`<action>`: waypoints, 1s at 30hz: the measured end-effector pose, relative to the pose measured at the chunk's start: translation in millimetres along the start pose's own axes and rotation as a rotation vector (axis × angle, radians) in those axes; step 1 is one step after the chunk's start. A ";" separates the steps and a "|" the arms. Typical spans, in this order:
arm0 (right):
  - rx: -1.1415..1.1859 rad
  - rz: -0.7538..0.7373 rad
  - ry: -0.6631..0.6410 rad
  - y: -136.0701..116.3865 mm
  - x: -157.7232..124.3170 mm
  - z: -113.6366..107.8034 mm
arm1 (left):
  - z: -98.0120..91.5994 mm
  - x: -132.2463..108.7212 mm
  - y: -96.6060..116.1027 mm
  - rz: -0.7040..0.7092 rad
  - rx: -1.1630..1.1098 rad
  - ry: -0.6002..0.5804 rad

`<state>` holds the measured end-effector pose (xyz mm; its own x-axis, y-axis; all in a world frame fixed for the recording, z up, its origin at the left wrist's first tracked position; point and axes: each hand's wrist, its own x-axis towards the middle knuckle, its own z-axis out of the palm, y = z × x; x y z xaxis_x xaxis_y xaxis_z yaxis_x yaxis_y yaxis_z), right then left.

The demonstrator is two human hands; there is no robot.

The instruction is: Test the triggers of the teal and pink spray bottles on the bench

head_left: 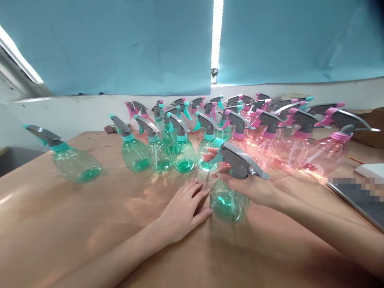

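In front of me stands a green spray bottle (226, 206) with a grey trigger head and teal nozzle. My right hand (255, 189) comes in from the right and grips this bottle around its neck, under the trigger head; the head hides part of the hand. My left hand (181, 208) lies on the table just left of the bottle. Its fingers are stretched out and apart, with the thumb near the bottle's lower side; whether it touches cannot be made out. Behind my hands is a row of green spray bottles (184, 156).
Pink spray bottles (327, 154) stand at the right, with more mixed bottles behind. One green bottle (76, 164) sits apart at the left. A dark flat device (357, 200) lies on the wooden table (75, 228) at right, near a cardboard box (370, 128). Blue cloth (135, 44) hangs behind.
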<state>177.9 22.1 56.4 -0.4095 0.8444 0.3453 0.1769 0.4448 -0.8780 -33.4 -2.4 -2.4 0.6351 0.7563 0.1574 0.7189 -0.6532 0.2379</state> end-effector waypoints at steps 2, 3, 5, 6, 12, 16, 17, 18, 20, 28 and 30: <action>-0.004 0.004 0.004 0.0 0.0 0.0 | -0.6 0.2 0.4 -0.002 -0.001 -0.001; -0.008 0.008 0.003 0.1 0.1 -0.1 | -1.0 0.3 0.8 -0.003 -0.002 -0.001; -0.010 0.015 -0.001 0.1 0.2 -0.2 | -2.1 0.6 1.7 -0.005 -0.004 -0.001; -0.006 0.018 -0.005 0.0 0.3 -0.2 | -2.5 0.8 2.1 -0.005 -0.005 -0.002; 0.017 0.014 0.012 -4.1 0.3 0.3 | -2.5 1.4 2.8 -0.003 0.008 -0.011; 0.067 0.009 0.007 -7.4 -0.6 0.1 | -1.1 1.0 1.3 0.003 0.005 0.006; 0.070 0.010 0.003 -7.8 -0.9 -0.2 | -1.0 0.9 1.0 0.006 0.004 0.011; 0.071 0.012 -0.002 -8.0 -1.1 -0.4 | -1.1 0.9 1.0 0.007 0.002 0.015; 0.074 0.013 -0.009 -8.4 -1.4 -1.0 | -1.8 1.0 1.3 0.011 -0.001 0.017; 0.126 -0.002 -0.048 -15.8 -4.6 -1.4 | -3.0 1.8 2.0 0.009 -0.004 0.000; 0.149 -0.025 -0.055 -19.3 -6.5 -0.9 | -3.1 2.0 2.0 0.005 -0.006 -0.010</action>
<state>178.0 8.3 71.4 -0.4609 0.8143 0.3527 0.0332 0.4130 -0.9101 -31.5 -2.1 1.3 0.6415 0.7526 0.1486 0.7142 -0.6566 0.2426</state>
